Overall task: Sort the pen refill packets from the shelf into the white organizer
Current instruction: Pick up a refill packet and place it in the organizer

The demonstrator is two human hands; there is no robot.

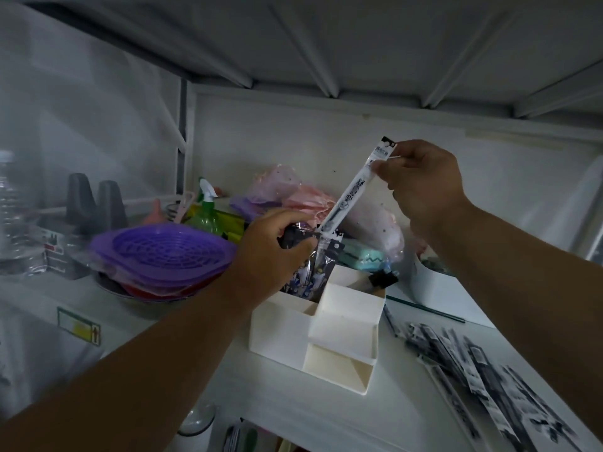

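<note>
While right hand (421, 187) pinches one packet (354, 190), left hand (277, 252) gripping packets (313, 272) in organizer (326, 334)

Both forearms I saw were bare from the frame's edges up to the wrists, with no sleeve, cuff or glove showing anywhere. My left hand (277, 246) carried no ring, watch or strap that I could make out, and neither did my right hand (421, 184). One small dark mark sat low on the right hand near the wrist; I could not tell what it was. The light was dim, so finer detail was lost to me.
</note>
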